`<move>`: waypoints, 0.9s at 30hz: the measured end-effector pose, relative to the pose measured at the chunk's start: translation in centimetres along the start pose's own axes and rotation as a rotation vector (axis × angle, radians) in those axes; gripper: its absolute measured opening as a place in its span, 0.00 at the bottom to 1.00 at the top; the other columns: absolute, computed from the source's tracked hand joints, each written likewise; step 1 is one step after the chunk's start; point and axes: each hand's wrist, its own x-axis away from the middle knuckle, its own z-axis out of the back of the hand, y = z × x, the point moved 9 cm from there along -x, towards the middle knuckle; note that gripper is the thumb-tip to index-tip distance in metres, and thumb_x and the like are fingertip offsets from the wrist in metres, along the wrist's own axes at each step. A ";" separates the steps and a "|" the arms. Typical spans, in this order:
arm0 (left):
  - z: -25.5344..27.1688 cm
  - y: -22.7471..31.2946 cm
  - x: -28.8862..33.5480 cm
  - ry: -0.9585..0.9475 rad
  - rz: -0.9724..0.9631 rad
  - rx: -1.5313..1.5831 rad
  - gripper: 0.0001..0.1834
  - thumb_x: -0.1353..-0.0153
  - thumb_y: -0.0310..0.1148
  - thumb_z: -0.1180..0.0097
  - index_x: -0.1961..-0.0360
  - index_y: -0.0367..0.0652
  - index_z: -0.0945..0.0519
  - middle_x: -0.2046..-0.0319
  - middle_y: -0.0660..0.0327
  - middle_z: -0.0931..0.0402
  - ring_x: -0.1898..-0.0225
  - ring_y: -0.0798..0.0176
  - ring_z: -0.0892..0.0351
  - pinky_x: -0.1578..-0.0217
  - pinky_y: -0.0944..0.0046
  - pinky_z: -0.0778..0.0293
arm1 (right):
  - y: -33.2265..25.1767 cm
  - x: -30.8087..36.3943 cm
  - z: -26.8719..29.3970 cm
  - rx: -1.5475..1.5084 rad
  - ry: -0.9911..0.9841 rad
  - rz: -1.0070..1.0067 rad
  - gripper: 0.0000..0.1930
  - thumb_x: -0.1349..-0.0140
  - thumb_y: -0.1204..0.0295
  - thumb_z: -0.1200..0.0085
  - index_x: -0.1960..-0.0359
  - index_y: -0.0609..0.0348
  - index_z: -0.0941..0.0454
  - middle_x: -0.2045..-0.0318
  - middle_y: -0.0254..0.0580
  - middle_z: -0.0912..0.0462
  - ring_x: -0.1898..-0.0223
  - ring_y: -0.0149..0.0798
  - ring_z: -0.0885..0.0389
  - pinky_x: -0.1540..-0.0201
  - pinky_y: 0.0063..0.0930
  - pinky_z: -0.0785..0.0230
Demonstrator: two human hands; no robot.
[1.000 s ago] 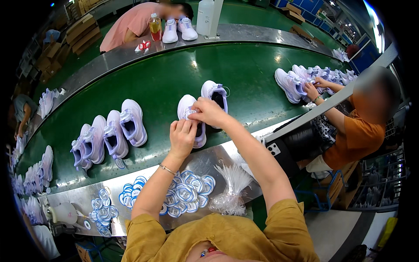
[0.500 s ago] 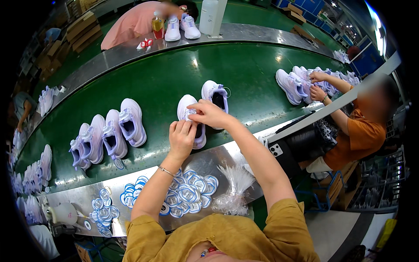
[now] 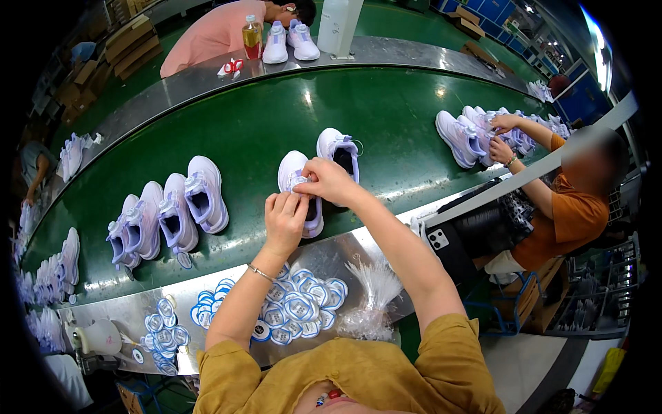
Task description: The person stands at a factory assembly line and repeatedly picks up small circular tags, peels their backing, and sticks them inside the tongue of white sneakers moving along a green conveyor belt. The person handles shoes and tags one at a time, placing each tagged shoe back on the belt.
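A white and lilac sneaker (image 3: pixel 292 164) rests on the green surface with its toe away from me. Over its lacing my left hand (image 3: pixel 284 219) and my right hand (image 3: pixel 327 182) come together, fingers pinched closed; whatever small thing they hold is hidden. Just right of them stands another matching sneaker (image 3: pixel 331 141), a thin clear loop sticking out at its side. Closer to me, round white tags with blue rims (image 3: pixel 300 306) lie in a heap on the metal ledge. A bundle of clear plastic strands (image 3: pixel 372 293) is beside them.
Several like sneakers (image 3: pixel 200 181) stand in a row at left, some with round tags hanging. A co-worker (image 3: pixel 583 214) at right handles more sneakers. Across the line are a bottle of amber liquid (image 3: pixel 252 43), red-handled scissors (image 3: pixel 234 67) and a white bottle (image 3: pixel 333 27).
The sneakers at left and the one under my hands have shifted very slightly left. My hands stay pinched together over the lacing. The person across has lowered an arm from near the head.
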 end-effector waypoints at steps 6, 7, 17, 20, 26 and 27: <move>0.2 -0.2 0.2 0.007 0.018 0.028 0.15 0.56 0.27 0.44 0.63 0.40 0.19 0.68 0.61 0.27 0.62 0.59 0.26 0.58 0.57 0.33 | 0.0 0.4 -0.1 -0.043 -0.008 0.119 0.17 0.48 0.65 0.37 0.59 0.61 0.20 0.70 0.43 0.27 0.69 0.38 0.28 0.66 0.29 0.35; 0.1 -0.2 0.3 -0.001 0.022 0.035 0.15 0.57 0.27 0.44 0.63 0.40 0.19 0.68 0.61 0.26 0.62 0.59 0.26 0.58 0.57 0.32 | 0.4 0.2 -0.3 -0.065 -0.020 0.122 0.17 0.48 0.65 0.37 0.58 0.61 0.20 0.70 0.43 0.27 0.69 0.39 0.28 0.66 0.29 0.35; 0.7 -0.8 0.7 0.036 0.036 0.070 0.16 0.60 0.24 0.44 0.64 0.38 0.19 0.69 0.59 0.27 0.62 0.55 0.25 0.61 0.57 0.27 | -0.1 -0.7 -1.3 -0.152 -0.070 0.126 0.20 0.52 0.61 0.34 0.63 0.63 0.21 0.73 0.44 0.26 0.70 0.42 0.27 0.68 0.32 0.34; 0.8 -1.2 1.0 0.045 0.048 0.071 0.17 0.60 0.24 0.44 0.64 0.38 0.19 0.69 0.59 0.27 0.63 0.55 0.25 0.62 0.58 0.26 | -0.5 -1.1 -1.6 0.088 -0.024 0.031 0.19 0.49 0.63 0.36 0.59 0.63 0.21 0.70 0.45 0.26 0.67 0.42 0.27 0.66 0.32 0.34; 0.9 -1.4 1.1 0.028 0.043 0.055 0.16 0.58 0.26 0.45 0.63 0.37 0.20 0.67 0.58 0.27 0.62 0.56 0.26 0.63 0.59 0.27 | -0.5 -0.6 -1.6 -0.065 -0.051 0.081 0.19 0.51 0.60 0.37 0.64 0.62 0.21 0.71 0.50 0.23 0.66 0.45 0.23 0.62 0.34 0.30; 0.8 -1.4 1.1 0.020 0.044 0.054 0.16 0.58 0.26 0.45 0.64 0.37 0.20 0.67 0.58 0.27 0.62 0.56 0.26 0.63 0.59 0.27 | -0.2 -0.6 -1.6 -0.094 -0.042 0.096 0.18 0.51 0.60 0.36 0.65 0.62 0.22 0.72 0.48 0.24 0.67 0.43 0.24 0.64 0.34 0.31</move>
